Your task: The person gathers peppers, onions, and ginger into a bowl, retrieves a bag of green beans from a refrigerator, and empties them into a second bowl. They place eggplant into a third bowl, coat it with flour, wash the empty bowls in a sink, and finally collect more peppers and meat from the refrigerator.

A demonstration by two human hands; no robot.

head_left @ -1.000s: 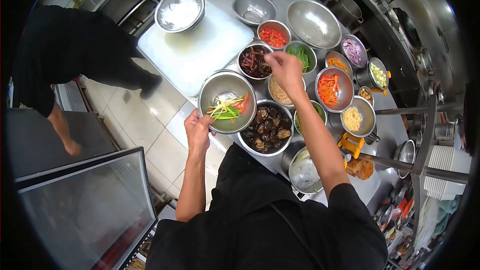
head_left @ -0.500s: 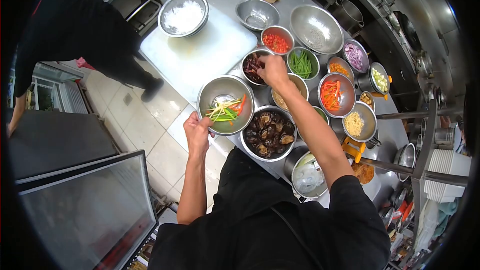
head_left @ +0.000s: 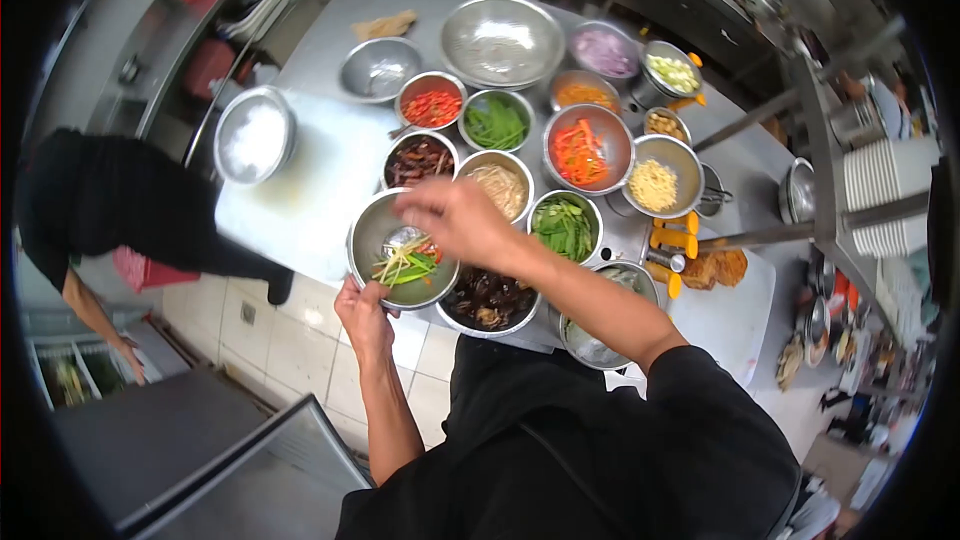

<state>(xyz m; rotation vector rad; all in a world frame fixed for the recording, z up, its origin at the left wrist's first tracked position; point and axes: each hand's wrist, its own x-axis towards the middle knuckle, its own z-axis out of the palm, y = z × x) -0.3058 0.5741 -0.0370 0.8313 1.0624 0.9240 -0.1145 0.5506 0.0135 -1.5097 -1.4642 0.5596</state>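
My left hand (head_left: pixel 365 318) is closed on the near rim of a metal bowl (head_left: pixel 368 232). Inside that bowl lie thin yellow, green and red vegetable strips (head_left: pixel 408 260). Over its far right rim is my right hand (head_left: pixel 450 220), smeared by motion. Its fingers look bent together, and what they hold is not visible. Just beyond stands a bowl of dark red dried chillies (head_left: pixel 418 160). To the right of the held bowl, dark mushroom-like pieces (head_left: pixel 490 302) fill another bowl, partly hidden under my right forearm.
Around my hands stand bowls of chopped red chillies (head_left: pixel 431 108), green beans (head_left: pixel 495 120), pale shreds (head_left: pixel 497 188), green slices (head_left: pixel 565 228) and red pepper strips (head_left: pixel 578 152). A white board (head_left: pixel 300 225) bears a bowl of white granules (head_left: pixel 255 140). A person in black (head_left: pixel 120 200) bends at far left.
My right hand has left the dried chilli bowl and come back over the held bowl. My left hand still grips that bowl. The whole view has turned and shifted, and the person's arm at left reaches lower.
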